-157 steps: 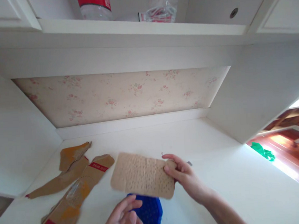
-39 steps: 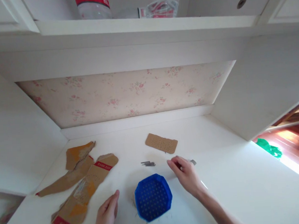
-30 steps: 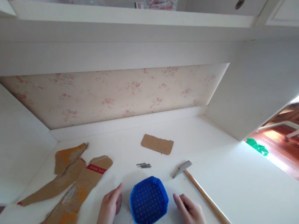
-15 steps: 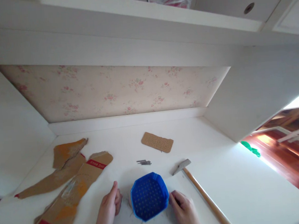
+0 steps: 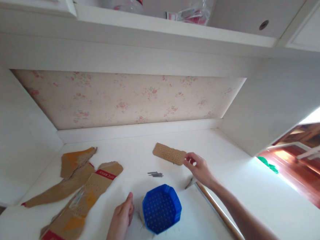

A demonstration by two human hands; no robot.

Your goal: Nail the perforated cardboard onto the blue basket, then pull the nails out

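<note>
Beside the blue perforated plastic basket [image 5: 162,212], my left hand [image 5: 121,217] rests on the white tabletop, thumb up and fingers curled, with nothing seen in it. My right hand [image 5: 197,168] is stretched forward, thumb and fingers pinched on the right end of a small strip of cardboard [image 5: 168,153] full of punched holes. That strip lies flat. A few grey nails [image 5: 155,174] lie between it and the basket. The hammer [image 5: 212,202] lies under my right forearm, which partly hides its head and handle.
Torn cardboard pieces [image 5: 81,206] with red print and orange patches spread over the left. White side panels and a floral back wall [image 5: 136,99] enclose the tabletop [image 5: 266,189]. A shelf [image 5: 170,31] above carries a bottle [image 5: 126,1] and a clear plastic package [image 5: 196,11].
My right hand has left the basket's right side and moved forward over the hammer to the punched cardboard strip. My left hand stays beside the basket. The view has tilted up slightly.
</note>
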